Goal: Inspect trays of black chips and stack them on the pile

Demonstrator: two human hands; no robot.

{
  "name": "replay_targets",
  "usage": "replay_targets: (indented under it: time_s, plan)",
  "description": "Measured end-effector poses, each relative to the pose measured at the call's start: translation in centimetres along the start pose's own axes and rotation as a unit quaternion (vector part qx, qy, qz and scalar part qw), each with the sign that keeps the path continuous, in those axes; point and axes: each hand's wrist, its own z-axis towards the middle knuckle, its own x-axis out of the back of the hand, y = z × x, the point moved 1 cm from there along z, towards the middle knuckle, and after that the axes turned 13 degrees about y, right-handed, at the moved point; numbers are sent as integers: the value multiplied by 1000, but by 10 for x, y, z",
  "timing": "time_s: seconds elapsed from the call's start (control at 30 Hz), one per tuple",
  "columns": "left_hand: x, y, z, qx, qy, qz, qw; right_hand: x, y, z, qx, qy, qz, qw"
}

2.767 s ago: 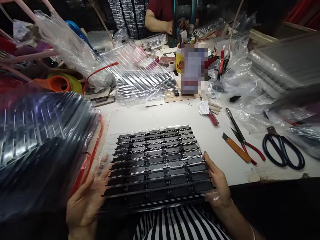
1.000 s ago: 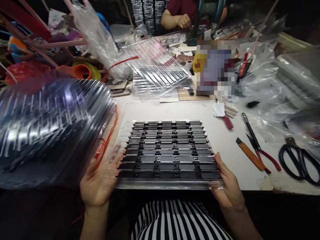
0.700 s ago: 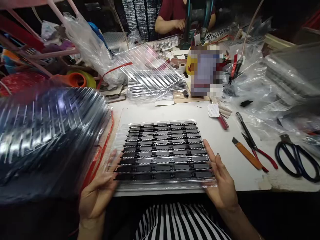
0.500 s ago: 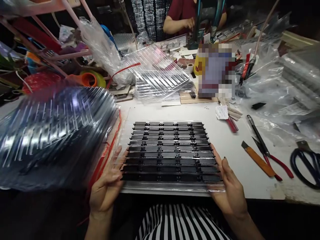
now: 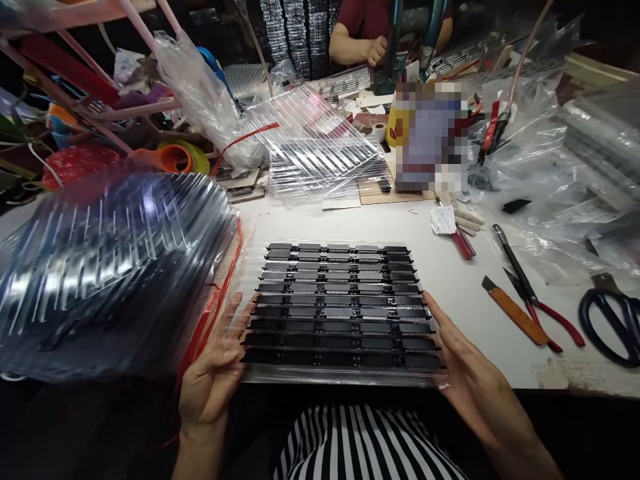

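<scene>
A clear plastic tray (image 5: 340, 377) lies in front of me at the table's near edge, with rows of black comb-like strips (image 5: 340, 310) in its grooves. My left hand (image 5: 213, 377) is closed on its left edge, thumb near the front corner and the other fingers partly hidden by the clear plastic. Along the right edge, my right hand (image 5: 470, 373) rests with its fingers stretched out flat against the side. Part of that hand is hidden by the tray.
A large stack of filled clear trays (image 5: 110, 267) stands at left beside red strapping (image 5: 205, 320). More clear trays (image 5: 320, 147) lie ahead. On the right are an orange-handled cutter (image 5: 517, 310), pliers (image 5: 555, 323), scissors (image 5: 610, 320) and plastic bags (image 5: 550, 180). Across the table, a person's arm (image 5: 355, 50) shows.
My right hand has turned and flattened along the tray's right edge; its raised thumb no longer shows. The left hand and the tray have hardly moved.
</scene>
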Motion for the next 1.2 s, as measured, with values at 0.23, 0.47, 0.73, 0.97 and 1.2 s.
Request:
replay_targets:
  time_s: [0.23,0.47,0.73,0.97,1.2]
  plan:
    - [-3,-7,-6,-35,-29,42,998,38,-10,-10,76,14,-392,917]
    - [-2,-9,-7,-42,-12,75,996,17,-36,-1,461,23,-556,691]
    - [1,-11,-10,-51,-14,77,996,-80,-33,23,672,-142,-584,433]
    - [0,-8,-10,-51,-22,80,995,-90,-28,36,659,-141,-653,345]
    - [2,-9,-8,-38,-6,95,995,-85,-41,27,647,-171,-603,435]
